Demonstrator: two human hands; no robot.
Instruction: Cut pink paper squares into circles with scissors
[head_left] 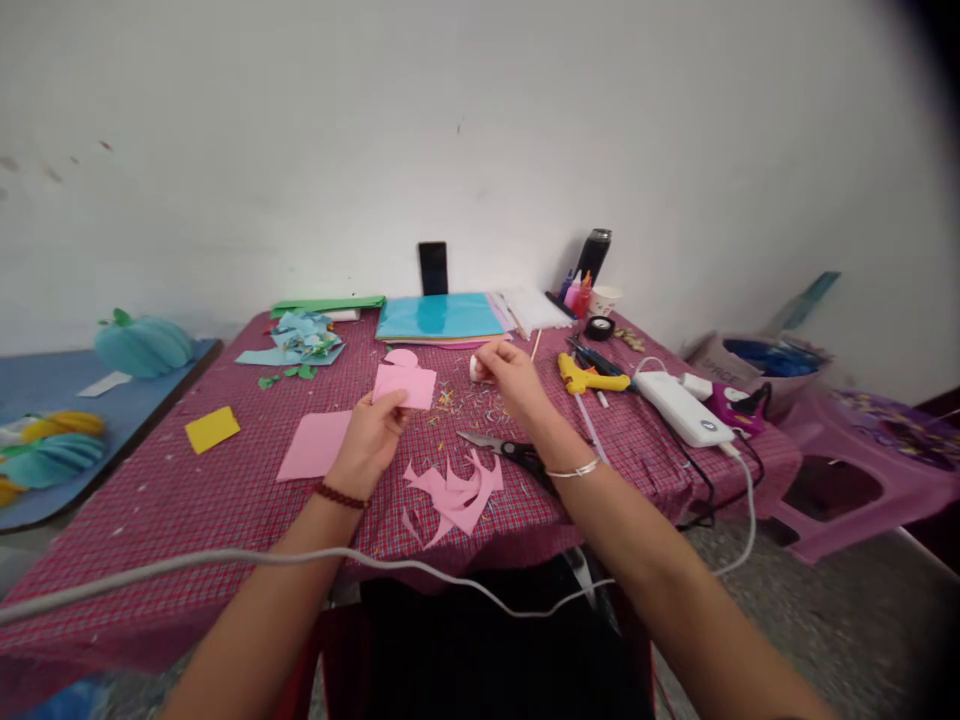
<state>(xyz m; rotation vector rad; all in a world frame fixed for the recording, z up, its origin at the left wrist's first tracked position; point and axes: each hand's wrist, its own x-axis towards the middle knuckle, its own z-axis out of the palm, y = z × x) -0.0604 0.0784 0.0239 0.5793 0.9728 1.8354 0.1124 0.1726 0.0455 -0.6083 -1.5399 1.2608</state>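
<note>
My left hand grips a small pink paper rectangle between thumb and fingers, raised above the table. A pink paper circle shows just beyond its top edge. My right hand is closed in a pinch by a small white object; whether the fingers hold it I cannot tell. Below my hands lie scissors, slightly apart at the blades, and curved pink paper scraps. A larger pink sheet is partly behind my left wrist.
A white cable crosses in front of my forearms. To the right are a yellow glue gun and a white power bank. Blue sheets lie at the back, below a phone. A yellow paper piece lies left.
</note>
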